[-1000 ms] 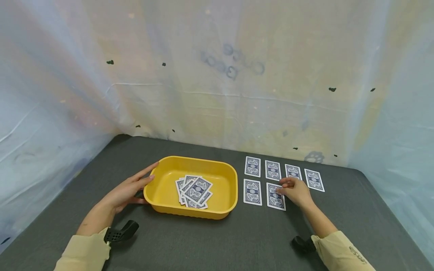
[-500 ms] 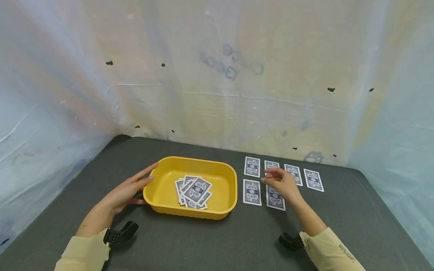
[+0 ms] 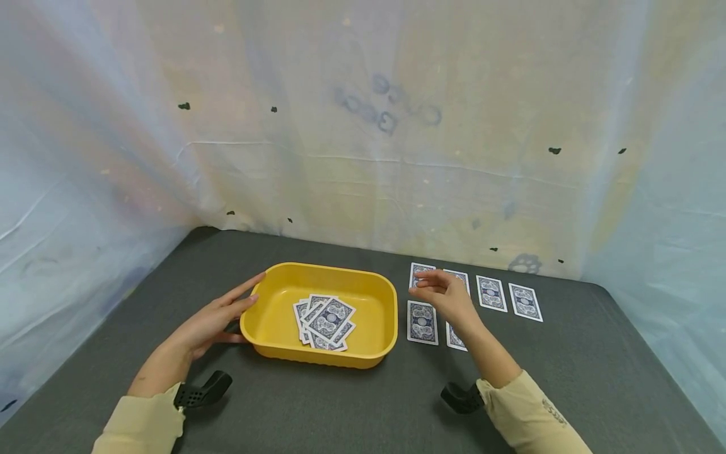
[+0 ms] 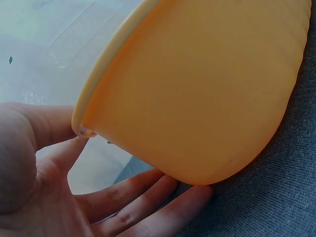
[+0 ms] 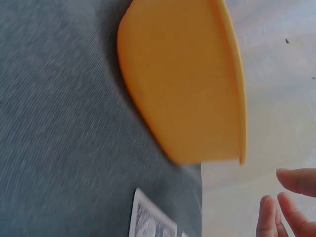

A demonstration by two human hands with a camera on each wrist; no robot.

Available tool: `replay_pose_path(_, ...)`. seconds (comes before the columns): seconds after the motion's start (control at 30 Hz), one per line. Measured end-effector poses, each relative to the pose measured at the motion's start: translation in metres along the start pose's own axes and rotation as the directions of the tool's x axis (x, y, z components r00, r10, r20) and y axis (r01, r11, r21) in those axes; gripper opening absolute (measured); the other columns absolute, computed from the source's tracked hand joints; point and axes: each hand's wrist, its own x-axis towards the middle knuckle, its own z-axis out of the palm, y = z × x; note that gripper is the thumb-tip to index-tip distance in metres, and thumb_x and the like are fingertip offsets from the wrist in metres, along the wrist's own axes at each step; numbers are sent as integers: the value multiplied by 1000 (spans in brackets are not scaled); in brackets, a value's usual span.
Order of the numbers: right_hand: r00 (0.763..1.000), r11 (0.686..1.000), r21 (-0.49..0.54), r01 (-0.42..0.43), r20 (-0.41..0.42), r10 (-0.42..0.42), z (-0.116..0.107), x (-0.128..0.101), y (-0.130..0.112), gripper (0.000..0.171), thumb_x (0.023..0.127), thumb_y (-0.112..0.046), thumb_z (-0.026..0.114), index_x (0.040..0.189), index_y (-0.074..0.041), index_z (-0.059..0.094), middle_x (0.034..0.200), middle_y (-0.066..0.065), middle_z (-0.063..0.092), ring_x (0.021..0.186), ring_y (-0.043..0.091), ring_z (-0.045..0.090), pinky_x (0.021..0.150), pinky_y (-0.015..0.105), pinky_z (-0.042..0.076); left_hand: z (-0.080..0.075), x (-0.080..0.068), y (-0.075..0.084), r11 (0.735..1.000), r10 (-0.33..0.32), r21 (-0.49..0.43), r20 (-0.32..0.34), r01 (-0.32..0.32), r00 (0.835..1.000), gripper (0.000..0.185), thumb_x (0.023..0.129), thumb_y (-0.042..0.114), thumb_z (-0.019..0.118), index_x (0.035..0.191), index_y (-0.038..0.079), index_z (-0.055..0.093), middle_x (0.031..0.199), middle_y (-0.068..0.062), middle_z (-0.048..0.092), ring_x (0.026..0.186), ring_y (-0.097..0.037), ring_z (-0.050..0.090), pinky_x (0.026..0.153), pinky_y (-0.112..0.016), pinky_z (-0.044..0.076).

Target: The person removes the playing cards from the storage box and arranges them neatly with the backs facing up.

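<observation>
A yellow plastic tub (image 3: 380, 318) sits left of the middle of the table, with a loose pile of face-down playing cards (image 3: 331, 320) inside. My left hand (image 3: 212, 321) touches its left end; in the left wrist view the thumb meets the rim and straight fingers (image 4: 168, 212) rest against the lower wall. My right hand (image 3: 450, 299) hovers over the left part of the laid-out cards, partly hiding the back-left card (image 3: 420, 268). Right beneath it lies the front-left card (image 3: 422, 325). The right wrist view shows a gap between thumb and fingers (image 5: 266, 217), with nothing held.
Face-down cards lie in two rows right of the tub, among them a back-row card (image 3: 491, 294), the far-right card (image 3: 525, 302) and a partly covered front card (image 3: 455, 340). The dark table (image 3: 317, 410) is bounded by a pale sheet (image 3: 340, 189) behind.
My right hand has moved left from the second front card to above the leftmost cards. No card has visibly moved. My left hand and the tub stay put.
</observation>
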Motion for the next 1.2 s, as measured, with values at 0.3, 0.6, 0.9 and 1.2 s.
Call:
replay_pose_path(0.3, 998, 999, 7, 50, 45, -50, 23, 5, -15, 32, 89, -17, 69, 119, -5, 64, 107, 12, 64, 96, 21, 61, 86, 34, 52, -1, 0, 0, 1000, -1, -2, -5, 1, 1000, 68, 97, 53, 47, 154, 38, 14, 161, -16, 4, 140, -42, 24, 89, -49, 51)
replay_pose_path(0.6, 997, 998, 47, 42, 68, -45, 54, 9, -27, 33, 86, -13, 71, 118, -3, 64, 104, 12, 65, 90, 19, 62, 82, 29, 53, -1, 0, -1, 1000, 8, 2, 4, -8, 1000, 68, 97, 53, 46, 154, 38, 12, 161, -17, 2, 141, -44, 21, 89, -50, 51)
replay_pose_path(0.9, 995, 998, 58, 33, 92, -38, 77, 7, -35, 37, 85, -14, 73, 118, -1, 63, 104, 12, 67, 90, 18, 62, 85, 32, 53, -1, 0, 1, 1000, 5, -9, 12, -5, 1000, 69, 97, 53, 47, 154, 37, 11, 161, -16, 1, 142, -45, 18, 89, -49, 51)
replay_pose_path(1.2, 992, 1000, 0, 21, 125, -21, 92, 6, -37, 39, 85, -19, 72, 117, 0, 64, 103, 12, 67, 96, 23, 61, 86, 34, 50, -1, 0, 1, 1000, -1, -7, 9, 1, 1000, 69, 96, 53, 47, 154, 38, 12, 161, -16, 2, 142, -45, 19, 89, -49, 52)
